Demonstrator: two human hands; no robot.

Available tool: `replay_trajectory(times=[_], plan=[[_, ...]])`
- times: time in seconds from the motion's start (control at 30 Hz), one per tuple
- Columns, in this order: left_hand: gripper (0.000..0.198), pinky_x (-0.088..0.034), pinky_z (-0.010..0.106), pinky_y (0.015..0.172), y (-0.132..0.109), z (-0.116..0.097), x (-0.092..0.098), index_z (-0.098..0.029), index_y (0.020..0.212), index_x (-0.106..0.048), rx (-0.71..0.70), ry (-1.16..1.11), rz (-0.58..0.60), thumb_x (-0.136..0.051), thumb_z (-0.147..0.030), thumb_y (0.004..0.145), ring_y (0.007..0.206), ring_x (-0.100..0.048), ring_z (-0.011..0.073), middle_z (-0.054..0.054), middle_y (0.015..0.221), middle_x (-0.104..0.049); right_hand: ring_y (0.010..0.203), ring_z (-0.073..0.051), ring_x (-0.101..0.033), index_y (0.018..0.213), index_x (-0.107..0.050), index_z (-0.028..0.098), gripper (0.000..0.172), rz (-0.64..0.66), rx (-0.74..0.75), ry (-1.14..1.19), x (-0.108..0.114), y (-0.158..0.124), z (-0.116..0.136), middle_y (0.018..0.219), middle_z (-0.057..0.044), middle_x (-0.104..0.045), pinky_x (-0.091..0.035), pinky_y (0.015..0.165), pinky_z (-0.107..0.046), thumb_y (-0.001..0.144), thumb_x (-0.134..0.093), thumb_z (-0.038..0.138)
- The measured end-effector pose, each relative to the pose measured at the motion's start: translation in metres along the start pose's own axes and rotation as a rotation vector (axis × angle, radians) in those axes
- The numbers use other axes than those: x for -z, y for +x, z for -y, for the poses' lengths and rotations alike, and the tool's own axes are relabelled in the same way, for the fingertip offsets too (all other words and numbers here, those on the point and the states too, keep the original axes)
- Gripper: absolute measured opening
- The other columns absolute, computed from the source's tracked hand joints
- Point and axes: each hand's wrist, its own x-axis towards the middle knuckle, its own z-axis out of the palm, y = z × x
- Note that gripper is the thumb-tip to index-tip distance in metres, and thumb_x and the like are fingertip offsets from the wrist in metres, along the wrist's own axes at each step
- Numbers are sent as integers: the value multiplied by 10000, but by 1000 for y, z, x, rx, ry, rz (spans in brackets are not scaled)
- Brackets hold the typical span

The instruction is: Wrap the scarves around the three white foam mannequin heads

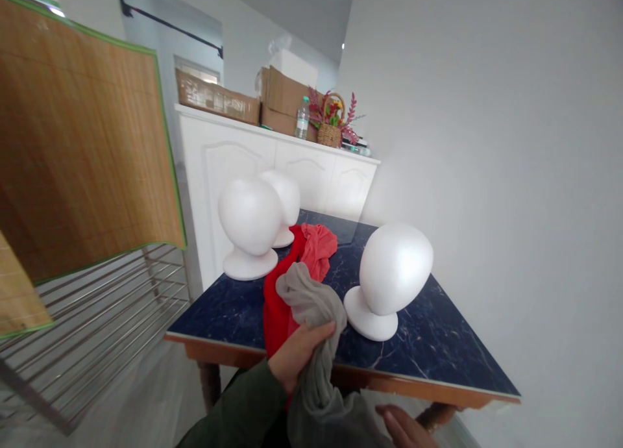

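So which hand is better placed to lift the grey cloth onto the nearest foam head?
Probably the left hand: it already grips the grey cloth beside the nearest foam head. The right hand sits low under the table edge.

Left sleeve: dark green cloth — long, reaching down to the wrist of the left hand (pixel 298 354).
Sleeve surface: plain, with soft folds along the forearm and no print or marking in view.
Hands: both bare — no gloves, rings or watch visible.
Right hand (pixel 406 428): only partly in view at the bottom edge; its sleeve cannot be seen.
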Motion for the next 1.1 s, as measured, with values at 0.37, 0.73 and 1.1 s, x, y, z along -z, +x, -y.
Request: replay_trajectory(times=[0.37,0.73,1.1], plan=[[470,-299,328,971,-46,74,-14,-265,1131,-522,-370,886,544,-517,-431,691,1110,-433,243,13,1165,-527,564,-143,-475,603,-569,143,372,450,-88,159,-26,64,86,578,7,-504,-369,521,-224,840,-424,390],[717,-384,392,895,-23,104,28,-182,1124,-512,205,-76,34,-212,-684,709,1055,-490,251,93,1078,-573,808,-217,-535,982,-556,162,371,260,-474,997,-40,25,73,880,-78,-570,-446,654,-319,863,-334,435],[438,-250,373,1015,-25,78,5,-191,1129,-496,-52,194,-66,-499,-407,748,1147,-399,213,71,1173,-513,1029,-280,-436,1243,-381,184,714,243,-37,168,-59,13,58,1171,-110,-450,-362,863,-404,634,-668,422]])
